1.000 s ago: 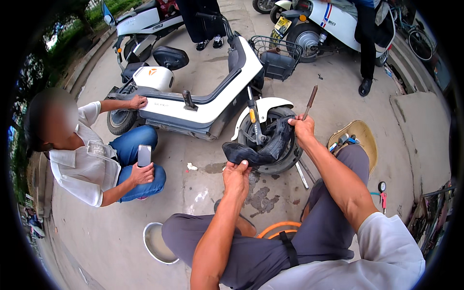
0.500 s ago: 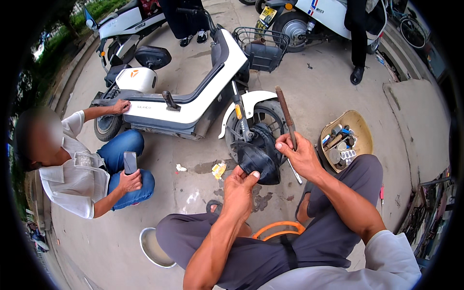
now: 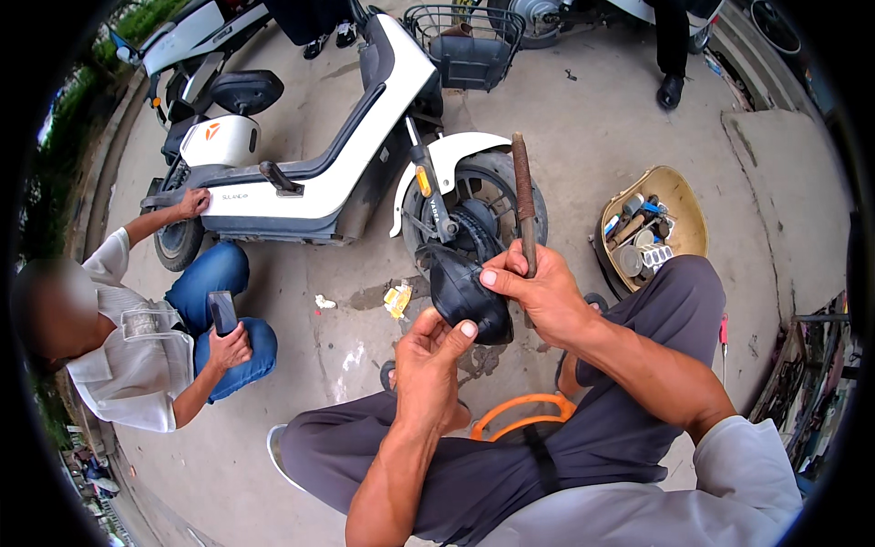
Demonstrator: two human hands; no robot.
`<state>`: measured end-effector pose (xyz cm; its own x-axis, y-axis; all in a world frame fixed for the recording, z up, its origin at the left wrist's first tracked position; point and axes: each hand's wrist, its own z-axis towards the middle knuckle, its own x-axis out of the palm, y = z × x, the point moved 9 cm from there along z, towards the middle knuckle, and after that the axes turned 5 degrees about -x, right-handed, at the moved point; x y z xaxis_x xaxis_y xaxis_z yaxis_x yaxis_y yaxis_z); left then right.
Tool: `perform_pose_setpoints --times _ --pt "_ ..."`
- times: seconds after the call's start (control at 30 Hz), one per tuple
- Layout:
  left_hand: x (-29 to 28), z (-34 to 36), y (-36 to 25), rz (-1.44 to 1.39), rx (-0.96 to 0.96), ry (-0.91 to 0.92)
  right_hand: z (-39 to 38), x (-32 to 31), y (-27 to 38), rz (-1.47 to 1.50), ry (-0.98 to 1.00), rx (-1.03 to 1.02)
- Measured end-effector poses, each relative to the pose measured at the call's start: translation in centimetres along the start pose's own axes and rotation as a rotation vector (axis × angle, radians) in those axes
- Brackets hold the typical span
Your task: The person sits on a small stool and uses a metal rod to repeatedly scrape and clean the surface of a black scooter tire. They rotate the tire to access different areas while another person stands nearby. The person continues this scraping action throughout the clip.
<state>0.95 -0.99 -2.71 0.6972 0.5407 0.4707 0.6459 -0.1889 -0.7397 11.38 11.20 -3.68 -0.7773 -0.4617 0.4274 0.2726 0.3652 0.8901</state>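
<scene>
A black inner tube [image 3: 469, 296] hangs out of the front wheel [image 3: 538, 201] of a white electric scooter [image 3: 314, 219] lying tilted on its side. My left hand [image 3: 427, 365] pinches the tube's near lower edge between thumb and fingers. In my right hand [image 3: 545, 290] is a rod with a rusty, rough upper part [image 3: 523, 182], standing nearly upright. My right thumb also presses on the tube's upper right side, where it bulges and folds. The fingers beneath the tube are partly hidden.
Left, a crouching person [image 3: 137, 346] touches the scooter's rear and holds a phone [image 3: 221, 312]. A tan tub of tools [image 3: 682, 214] stands by my right knee. An orange curved frame [image 3: 510, 401] is between my legs; a yellow wrapper [image 3: 397, 298] lies near the wheel.
My right hand has come onto the tube, its thumb now resting there. The rod stands straighter. My view has shifted, so the scooter sits higher and further left in it.
</scene>
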Motion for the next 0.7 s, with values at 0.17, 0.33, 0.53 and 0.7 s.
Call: perform_pose_setpoints --times 0.17,0.33,0.53,0.7 --pt "-0.1 0.1 0.3 -0.077 0.015 -0.049 -0.2 0.6 0.4 -0.065 0.012 -0.026" --pt "-0.1 0.7 -0.2 -0.095 0.024 -0.105 -0.3 0.6 0.6 -0.114 0.012 -0.025" --pt "-0.2 1.8 0.9 -0.138 -0.030 -0.073 -0.7 0.6 0.9 -0.100 0.018 -0.065" --pt "0.1 1.7 1.0 -0.214 -0.047 0.029 -0.9 0.7 1.2 -0.047 -0.002 -0.086"
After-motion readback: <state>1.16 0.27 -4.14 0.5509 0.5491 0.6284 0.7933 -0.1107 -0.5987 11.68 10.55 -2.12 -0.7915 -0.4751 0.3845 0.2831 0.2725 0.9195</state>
